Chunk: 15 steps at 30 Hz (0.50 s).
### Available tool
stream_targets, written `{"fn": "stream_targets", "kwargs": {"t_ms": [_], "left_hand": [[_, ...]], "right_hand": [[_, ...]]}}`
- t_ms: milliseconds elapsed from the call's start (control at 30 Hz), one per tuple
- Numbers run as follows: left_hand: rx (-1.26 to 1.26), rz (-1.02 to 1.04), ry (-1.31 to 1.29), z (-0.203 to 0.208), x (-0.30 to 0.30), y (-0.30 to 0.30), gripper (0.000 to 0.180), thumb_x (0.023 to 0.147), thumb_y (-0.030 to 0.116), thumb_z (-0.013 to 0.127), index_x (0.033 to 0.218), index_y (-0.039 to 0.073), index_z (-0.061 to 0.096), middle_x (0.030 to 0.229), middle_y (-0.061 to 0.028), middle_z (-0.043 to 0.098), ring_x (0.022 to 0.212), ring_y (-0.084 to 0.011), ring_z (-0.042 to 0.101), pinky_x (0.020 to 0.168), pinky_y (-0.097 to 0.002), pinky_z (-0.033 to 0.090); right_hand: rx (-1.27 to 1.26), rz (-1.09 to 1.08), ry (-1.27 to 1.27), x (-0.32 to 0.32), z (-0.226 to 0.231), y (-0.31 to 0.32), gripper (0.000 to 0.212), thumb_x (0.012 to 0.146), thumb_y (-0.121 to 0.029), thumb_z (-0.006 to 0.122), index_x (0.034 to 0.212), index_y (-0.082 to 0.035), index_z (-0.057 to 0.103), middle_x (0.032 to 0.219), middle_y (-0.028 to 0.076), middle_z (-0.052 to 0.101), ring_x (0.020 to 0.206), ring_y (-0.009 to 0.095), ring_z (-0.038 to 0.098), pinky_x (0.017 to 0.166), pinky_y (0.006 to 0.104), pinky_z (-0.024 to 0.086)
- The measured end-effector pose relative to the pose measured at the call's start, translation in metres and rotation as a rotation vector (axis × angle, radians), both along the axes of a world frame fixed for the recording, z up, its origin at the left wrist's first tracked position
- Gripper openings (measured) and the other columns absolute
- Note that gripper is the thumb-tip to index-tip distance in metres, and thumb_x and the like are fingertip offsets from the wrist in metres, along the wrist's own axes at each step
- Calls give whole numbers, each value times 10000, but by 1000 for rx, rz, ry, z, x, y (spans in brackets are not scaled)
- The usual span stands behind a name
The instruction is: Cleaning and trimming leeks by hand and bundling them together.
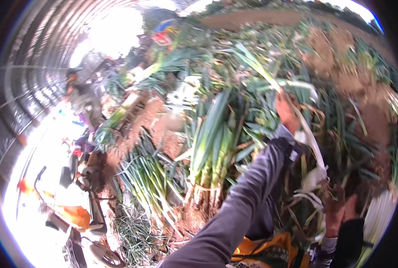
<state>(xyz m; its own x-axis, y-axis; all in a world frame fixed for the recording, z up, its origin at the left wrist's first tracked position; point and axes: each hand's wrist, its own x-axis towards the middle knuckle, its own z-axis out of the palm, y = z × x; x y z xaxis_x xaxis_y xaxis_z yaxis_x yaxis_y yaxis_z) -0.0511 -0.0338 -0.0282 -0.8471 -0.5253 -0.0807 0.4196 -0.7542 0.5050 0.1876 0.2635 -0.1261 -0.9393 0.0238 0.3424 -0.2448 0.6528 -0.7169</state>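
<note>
A long leek (pixel 312 142) with a white stalk and green leaves slants down across the right half of the head view. My left hand (pixel 287 111), at the end of a grey sleeve, is closed around it near where the stalk turns green. Lower down, my right hand (pixel 334 206) is at the root end, its fingers closed there and partly in shadow. Peeled white outer layers (pixel 314 178) hang beside the root end. Beneath both hands lies a heap of dark green leek leaves (pixel 342 134).
Left of my arm stands a bundle of leeks (pixel 212 152) with roots, beside thinner green onions (pixel 145 167). White trimmed stalks (pixel 379 214) lie at the right edge. A blurred person (pixel 85 98) is at the left, near a parked vehicle (pixel 85 214). Leaf scraps cover the ground beyond.
</note>
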Motion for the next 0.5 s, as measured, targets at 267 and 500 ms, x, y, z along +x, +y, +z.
{"fn": "stream_targets", "kwargs": {"t_ms": [267,500], "left_hand": [[120,-8,99,14,19,-20,271,1019,408,502,933,152,478,718,1,505,570,-118,460,507,-292,367],[-793,909,-369,-68,-39,-130,222,910,315,586,905,109,670,852,-85,659,639,-247,577,604,-394,494]], "right_hand": [[-1035,264,-481,-36,15,-85,616,912,-225,700,1421,-5,433,795,-29,550,670,20,485,521,210,361],[-1775,759,-487,-48,57,-138,603,948,-220,654,1463,-72,378,1122,44,633,949,128,643,746,273,572]]}}
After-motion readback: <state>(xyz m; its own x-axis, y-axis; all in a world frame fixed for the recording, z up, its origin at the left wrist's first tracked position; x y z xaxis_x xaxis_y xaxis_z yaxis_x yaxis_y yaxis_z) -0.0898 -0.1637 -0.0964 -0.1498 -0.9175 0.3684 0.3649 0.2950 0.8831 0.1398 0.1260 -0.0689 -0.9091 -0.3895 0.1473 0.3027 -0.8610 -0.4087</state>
